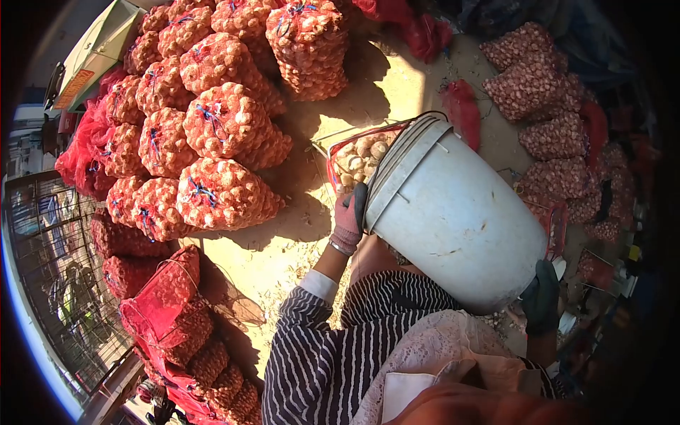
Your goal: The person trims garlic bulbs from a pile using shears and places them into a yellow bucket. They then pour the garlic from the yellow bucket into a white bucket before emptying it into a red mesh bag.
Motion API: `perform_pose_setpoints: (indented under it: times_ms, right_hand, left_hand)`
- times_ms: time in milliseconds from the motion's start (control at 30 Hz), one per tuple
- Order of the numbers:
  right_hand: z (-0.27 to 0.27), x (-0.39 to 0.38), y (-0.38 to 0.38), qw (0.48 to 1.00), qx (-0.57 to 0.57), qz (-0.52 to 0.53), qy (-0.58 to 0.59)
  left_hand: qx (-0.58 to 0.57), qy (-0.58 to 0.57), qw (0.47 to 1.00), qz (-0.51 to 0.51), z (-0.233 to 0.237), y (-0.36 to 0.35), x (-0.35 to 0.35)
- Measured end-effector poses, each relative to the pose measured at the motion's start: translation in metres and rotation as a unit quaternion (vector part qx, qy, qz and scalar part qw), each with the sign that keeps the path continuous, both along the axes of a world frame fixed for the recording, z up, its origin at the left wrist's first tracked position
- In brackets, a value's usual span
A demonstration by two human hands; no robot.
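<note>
A large white bucket [453,219] is tipped on its side, its rim toward the upper left. Its mouth meets a red-edged net bag holding pale garlic bulbs [360,161]. My left hand [349,219], in a pink and dark glove, is closed on the bucket's rim beside the bag's edge. Under the bucket's lower right end is my right hand [541,299], in a dark glove, its fingers pressed against the base. The inside of the bucket is hidden from view.
Filled red net sacks [230,195] are stacked at the upper left, with more [212,361] at the lower left. Other sacks [528,85] line the right side. A wire mesh fence [60,262] stands at the far left. Garlic skins litter the sunlit floor [283,265].
</note>
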State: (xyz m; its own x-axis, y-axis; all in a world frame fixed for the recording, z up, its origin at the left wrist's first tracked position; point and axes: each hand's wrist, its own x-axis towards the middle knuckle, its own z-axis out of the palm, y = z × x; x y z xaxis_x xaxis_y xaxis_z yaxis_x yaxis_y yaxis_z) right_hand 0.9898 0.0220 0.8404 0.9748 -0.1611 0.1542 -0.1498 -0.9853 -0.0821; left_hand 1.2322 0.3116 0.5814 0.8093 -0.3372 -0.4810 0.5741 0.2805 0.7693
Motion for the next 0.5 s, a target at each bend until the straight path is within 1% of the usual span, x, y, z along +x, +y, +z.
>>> perform_pose_setpoints:
  times_ms: [33, 67, 100, 133, 167, 200, 233, 267, 300, 333, 367, 400, 433, 467, 500]
  right_hand:
    - [0.000, 0.001, -0.002, 1.000, 0.002, 0.000, 0.005]
    - [0.000, 0.001, -0.007, 0.988, 0.122, -0.097, 0.013]
    - [0.000, -0.002, -0.011, 0.951, 0.238, -0.196, 0.019]
    - [0.001, -0.004, -0.017, 0.893, 0.347, -0.287, 0.019]
    - [0.003, -0.008, -0.020, 0.813, 0.447, -0.371, 0.017]
    - [0.005, -0.008, -0.026, 0.719, 0.537, -0.440, 0.015]
    - [0.007, -0.014, -0.030, 0.835, 0.440, -0.320, 0.081]
    - [0.006, -0.011, -0.030, 0.837, 0.440, -0.314, 0.082]
    - [0.006, -0.009, -0.025, 0.881, 0.396, -0.259, 0.025]
    - [0.010, -0.003, -0.010, 0.915, 0.347, -0.206, -0.029]
    - [0.026, 0.015, -0.008, 0.998, 0.044, -0.047, 0.013]
    - [0.025, 0.012, -0.008, 0.998, 0.041, -0.050, 0.016]
    - [0.022, 0.007, -0.011, 0.956, 0.217, -0.196, -0.024]
    - [0.020, 0.007, -0.014, 0.862, 0.382, -0.327, -0.066]
    - [0.026, 0.010, -0.015, 0.864, 0.380, -0.324, -0.068]
  left_hand:
    - [0.009, 0.010, 1.000, 0.028, 0.003, -0.001, -0.004]
    - [0.018, 0.018, 0.998, 0.054, 0.006, -0.002, -0.007]
    - [0.072, -0.028, 0.996, 0.040, -0.008, -0.001, -0.011]
    - [0.069, -0.030, 0.997, 0.036, -0.019, 0.001, -0.015]
    - [0.020, -0.021, 0.999, 0.018, -0.018, 0.004, -0.014]
    - [-0.031, -0.014, 0.999, 0.006, -0.019, 0.005, -0.012]
    - [-0.047, 0.005, 0.998, -0.036, -0.036, 0.012, -0.012]
    - [-0.047, 0.003, 0.998, -0.030, -0.047, 0.013, -0.017]
    - [0.112, -0.127, 0.984, -0.053, -0.057, 0.015, -0.027]
    - [0.264, -0.248, 0.929, -0.081, -0.058, 0.017, -0.035]
    - [0.435, -0.359, 0.800, -0.205, -0.060, 0.021, -0.039]
    - [0.431, -0.358, 0.802, -0.208, -0.044, 0.011, -0.040]
    - [0.232, -0.162, 0.958, -0.038, -0.014, -0.007, -0.036]
    - [0.003, 0.053, 0.989, 0.138, 0.002, -0.019, -0.032]
    - [-0.009, 0.009, 0.994, 0.110, -0.011, -0.018, -0.032]
